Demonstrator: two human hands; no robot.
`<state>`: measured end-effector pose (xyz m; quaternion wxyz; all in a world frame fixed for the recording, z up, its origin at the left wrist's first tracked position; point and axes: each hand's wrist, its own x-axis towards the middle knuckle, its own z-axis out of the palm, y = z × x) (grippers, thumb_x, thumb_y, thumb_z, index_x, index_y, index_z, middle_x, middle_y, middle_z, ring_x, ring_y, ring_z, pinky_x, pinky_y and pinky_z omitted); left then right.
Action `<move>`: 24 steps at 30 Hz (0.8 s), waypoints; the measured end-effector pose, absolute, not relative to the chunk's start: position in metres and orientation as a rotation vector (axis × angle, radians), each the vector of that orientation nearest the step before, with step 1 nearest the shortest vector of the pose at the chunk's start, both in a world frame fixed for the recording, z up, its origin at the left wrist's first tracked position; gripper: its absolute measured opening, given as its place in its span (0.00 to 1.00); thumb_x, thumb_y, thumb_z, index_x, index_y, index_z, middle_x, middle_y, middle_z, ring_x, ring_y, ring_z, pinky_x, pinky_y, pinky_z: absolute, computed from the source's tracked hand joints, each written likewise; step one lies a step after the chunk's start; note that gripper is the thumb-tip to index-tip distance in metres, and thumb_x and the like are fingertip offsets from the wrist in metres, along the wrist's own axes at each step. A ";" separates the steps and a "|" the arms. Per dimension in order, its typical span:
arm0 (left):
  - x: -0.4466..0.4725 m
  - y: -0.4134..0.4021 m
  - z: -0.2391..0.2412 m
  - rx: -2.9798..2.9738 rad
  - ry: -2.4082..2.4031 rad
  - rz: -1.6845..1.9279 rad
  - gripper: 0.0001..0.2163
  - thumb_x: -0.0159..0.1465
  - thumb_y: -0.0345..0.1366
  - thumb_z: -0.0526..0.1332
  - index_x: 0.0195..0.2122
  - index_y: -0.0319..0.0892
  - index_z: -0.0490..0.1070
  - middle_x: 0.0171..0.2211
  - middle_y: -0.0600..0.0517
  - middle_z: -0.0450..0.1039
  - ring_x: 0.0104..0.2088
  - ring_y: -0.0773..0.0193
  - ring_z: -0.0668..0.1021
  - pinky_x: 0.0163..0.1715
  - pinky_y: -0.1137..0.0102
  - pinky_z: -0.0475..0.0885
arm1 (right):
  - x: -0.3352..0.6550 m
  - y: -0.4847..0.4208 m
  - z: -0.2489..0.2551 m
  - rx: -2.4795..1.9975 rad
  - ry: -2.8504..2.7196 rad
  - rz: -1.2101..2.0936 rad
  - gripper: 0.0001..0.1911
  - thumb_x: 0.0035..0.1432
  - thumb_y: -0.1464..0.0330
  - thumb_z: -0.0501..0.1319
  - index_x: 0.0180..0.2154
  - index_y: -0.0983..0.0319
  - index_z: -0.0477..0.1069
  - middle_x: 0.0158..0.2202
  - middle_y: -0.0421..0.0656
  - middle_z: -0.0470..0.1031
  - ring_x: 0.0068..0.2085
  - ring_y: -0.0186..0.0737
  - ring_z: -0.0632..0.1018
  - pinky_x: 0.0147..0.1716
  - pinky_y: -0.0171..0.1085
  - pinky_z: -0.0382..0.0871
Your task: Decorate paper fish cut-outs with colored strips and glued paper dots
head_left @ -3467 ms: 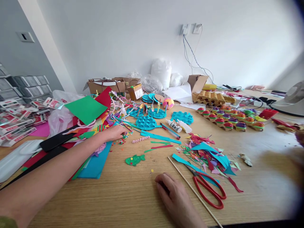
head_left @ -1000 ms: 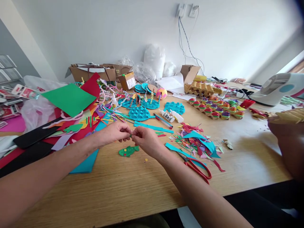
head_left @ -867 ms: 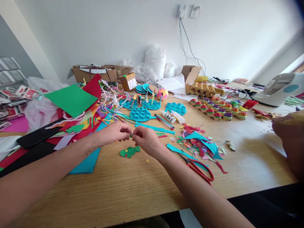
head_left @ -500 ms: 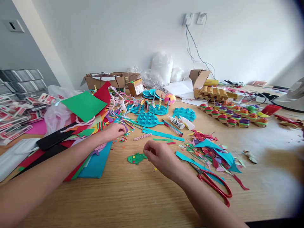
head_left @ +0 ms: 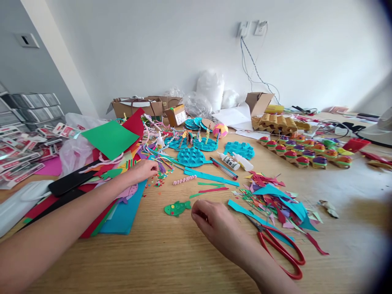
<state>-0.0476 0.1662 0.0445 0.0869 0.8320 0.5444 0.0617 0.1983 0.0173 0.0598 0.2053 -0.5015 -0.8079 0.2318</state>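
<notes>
My left hand (head_left: 146,170) is closed, its fingertips down beside small paper bits (head_left: 161,179). Whatever those fingers hold, if anything, is hidden. Just right of a green paper fish (head_left: 177,208) with a yellow and a red spot, my right hand (head_left: 211,218) is also closed, fingers curled in a pinch. What it may hold cannot be made out. Beyond the fish lie a twisted pink pipe cleaner (head_left: 184,180) and thin green and red paper strips (head_left: 211,190). Red-handled scissors (head_left: 280,247) rest by my right forearm, over a blue paper strip (head_left: 241,208).
Paper scraps (head_left: 280,196) are heaped at right, with painted egg-carton cups (head_left: 301,153) behind. Glue bottles (head_left: 229,161), pens (head_left: 225,169) and blue egg-carton pieces (head_left: 191,157) occupy the middle. Coloured sheets (head_left: 122,220) lie under my left arm. Cardboard boxes (head_left: 137,107) stand by the wall.
My right hand has drawn slightly right and down, away from the fish's tail. A small yellow bit below it is no longer seen. My left hand stays near the paper bits.
</notes>
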 end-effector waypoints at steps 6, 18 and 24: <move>-0.046 0.165 0.049 2.549 1.542 0.149 0.10 0.54 0.29 0.53 0.31 0.42 0.74 0.30 0.53 0.76 0.32 0.63 0.75 0.31 0.74 0.65 | 0.204 0.011 0.060 -1.430 -2.313 0.570 0.09 0.55 0.75 0.51 0.26 0.61 0.66 0.25 0.38 0.71 0.27 0.33 0.70 0.26 0.31 0.56; -0.035 0.172 0.046 2.631 1.289 0.032 0.17 0.46 0.18 0.49 0.29 0.39 0.74 0.33 0.52 0.76 0.36 0.66 0.75 0.37 0.76 0.66 | 0.207 0.000 0.068 -1.477 -2.382 0.647 0.09 0.56 0.74 0.50 0.27 0.61 0.66 0.29 0.40 0.72 0.29 0.33 0.71 0.27 0.30 0.56; -0.048 0.180 0.054 2.620 1.330 0.069 0.15 0.48 0.20 0.48 0.28 0.38 0.72 0.31 0.52 0.75 0.34 0.65 0.75 0.34 0.76 0.66 | 0.209 0.001 0.066 -1.479 -2.389 0.656 0.09 0.57 0.73 0.50 0.27 0.61 0.65 0.29 0.40 0.72 0.30 0.33 0.71 0.28 0.30 0.57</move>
